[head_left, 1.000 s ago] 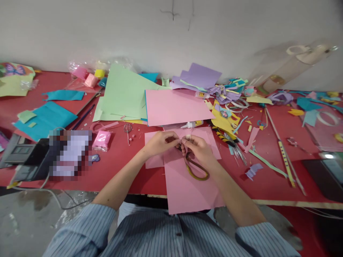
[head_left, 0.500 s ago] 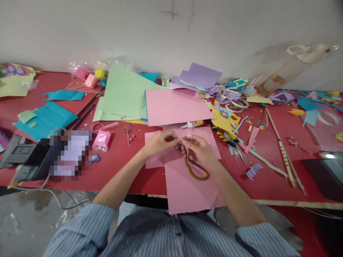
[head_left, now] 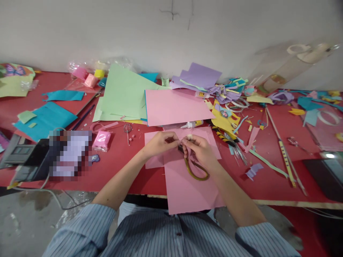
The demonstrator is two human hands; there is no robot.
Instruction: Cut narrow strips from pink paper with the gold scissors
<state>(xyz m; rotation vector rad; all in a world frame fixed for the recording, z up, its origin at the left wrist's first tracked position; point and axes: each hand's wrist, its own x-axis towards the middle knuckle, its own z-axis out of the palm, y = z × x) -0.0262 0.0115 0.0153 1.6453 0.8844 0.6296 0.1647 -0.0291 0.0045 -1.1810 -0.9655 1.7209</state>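
Red tabletop (head_left: 118, 167) carries a pink sheet (head_left: 187, 196) that overhangs the near edge; we judge a dragged wrist could slide it off. Left hand (head_left: 160, 142) and right hand (head_left: 201, 152) meet above it, fingertips together, both pinched on a small pink strip (head_left: 180, 143). Scissors (head_left: 197, 174) lie just under the right hand, so the strip might snag or tear there.

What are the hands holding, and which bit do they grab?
The left hand and right hand pinch a small pink paper piece between their fingertips, one on each side. The scissors lie on the pink sheet by the right hand.
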